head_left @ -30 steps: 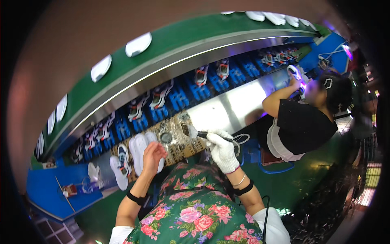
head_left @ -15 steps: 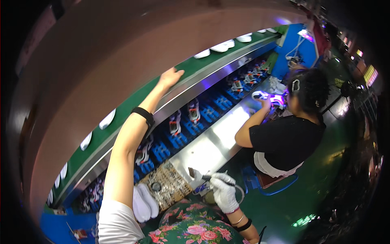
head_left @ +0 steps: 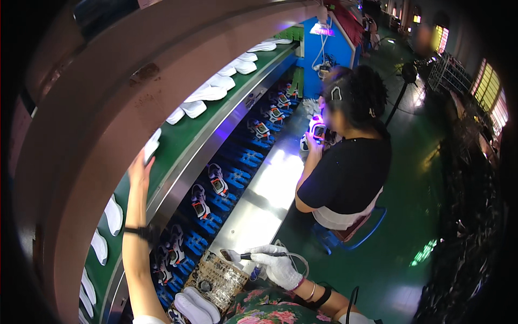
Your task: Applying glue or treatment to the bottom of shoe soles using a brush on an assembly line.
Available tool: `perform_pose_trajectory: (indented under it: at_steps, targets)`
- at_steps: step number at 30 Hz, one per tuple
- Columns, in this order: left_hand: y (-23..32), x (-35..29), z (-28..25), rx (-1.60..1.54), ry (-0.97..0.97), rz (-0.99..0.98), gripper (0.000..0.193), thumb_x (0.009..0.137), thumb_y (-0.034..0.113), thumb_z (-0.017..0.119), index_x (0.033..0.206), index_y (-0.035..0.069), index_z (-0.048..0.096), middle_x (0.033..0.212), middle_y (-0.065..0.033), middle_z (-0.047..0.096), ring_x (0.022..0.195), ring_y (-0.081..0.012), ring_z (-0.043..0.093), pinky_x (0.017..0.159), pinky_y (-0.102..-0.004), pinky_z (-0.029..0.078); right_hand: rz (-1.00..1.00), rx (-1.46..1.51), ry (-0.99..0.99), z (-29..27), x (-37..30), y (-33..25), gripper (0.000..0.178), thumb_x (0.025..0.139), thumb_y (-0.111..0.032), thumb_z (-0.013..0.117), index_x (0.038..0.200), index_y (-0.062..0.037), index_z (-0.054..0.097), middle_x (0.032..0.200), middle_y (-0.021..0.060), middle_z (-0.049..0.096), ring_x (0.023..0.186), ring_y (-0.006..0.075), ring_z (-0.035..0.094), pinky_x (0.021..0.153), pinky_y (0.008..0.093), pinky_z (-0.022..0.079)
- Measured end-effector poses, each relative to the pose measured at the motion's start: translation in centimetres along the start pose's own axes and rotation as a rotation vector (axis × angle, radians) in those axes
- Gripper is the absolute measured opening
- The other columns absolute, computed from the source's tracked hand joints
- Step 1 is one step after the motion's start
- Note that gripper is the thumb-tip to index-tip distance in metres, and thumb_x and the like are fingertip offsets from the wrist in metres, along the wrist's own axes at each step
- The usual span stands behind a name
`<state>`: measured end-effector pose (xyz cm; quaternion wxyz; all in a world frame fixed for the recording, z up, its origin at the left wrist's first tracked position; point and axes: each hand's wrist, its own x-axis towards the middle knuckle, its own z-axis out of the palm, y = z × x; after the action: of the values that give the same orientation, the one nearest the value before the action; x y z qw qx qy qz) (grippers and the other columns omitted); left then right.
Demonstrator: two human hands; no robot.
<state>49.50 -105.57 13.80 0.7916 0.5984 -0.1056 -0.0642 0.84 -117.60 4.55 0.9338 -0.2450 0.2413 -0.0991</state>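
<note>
My bare left hand (head_left: 141, 170) reaches far over the green conveyor belt (head_left: 167, 141). Its fingers close on the lower end of a white shoe sole (head_left: 152, 144), partly hidden by the hand and the beam. My right hand (head_left: 278, 267), in a white knitted glove, grips a brush (head_left: 248, 256) by its dark handle. The broad bristle end points left, over the lower end of the metal worktop (head_left: 251, 224). Just below lies a pair of white soles (head_left: 197, 306), side by side next to a stained, patterned board (head_left: 224, 281).
More white soles (head_left: 208, 93) lie along the belt. Below it, blue racks (head_left: 237, 178) carry several shoe uppers (head_left: 217, 180). A co-worker (head_left: 350, 167) sits at the right, holding a shoe under purple light. A thick brown beam (head_left: 108, 119) arches over the belt's left side.
My left hand has moved left and down along the belt, now at a sole. The view has swung, showing more soles. My right hand still grips the brush, now more level.
</note>
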Motion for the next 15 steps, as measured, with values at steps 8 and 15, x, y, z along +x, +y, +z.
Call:
perform_pose_trajectory:
  at_steps: [8, 15]
  targets:
    - [4.2, -25.1, -8.3, -0.379, -0.064, -0.09, 0.073, 0.084, 0.008, 0.069, 0.15, 0.005, 0.038, 0.139, -0.0129, 0.053, 0.125, -0.0264, 0.056, 0.106, -0.0417, 0.047, -0.052, -0.039, -0.172, 1.8, 0.6, 2.2, 0.015, 0.091, 0.003, 0.064, 0.101, -0.0025, 0.074, 0.112, 0.0144, 0.072, 0.072, 0.0076, 0.06, 0.057, 0.019, 0.044]
    - [-4.0, -36.0, -17.2, -0.404, -0.041, -0.427, 0.058, 0.082, 0.024, 0.065, 0.127, -0.009, 0.052, 0.104, -0.0197, 0.069, 0.091, -0.0314, 0.069, 0.09, -0.0441, 0.055, -0.021, -0.092, -0.18, 7.8, -0.8, 0.5, 0.016, 0.082, 0.009, 0.069, 0.096, 0.002, 0.073, 0.095, 0.012, 0.074, 0.085, 0.019, 0.071, 0.076, 0.0294, 0.056]
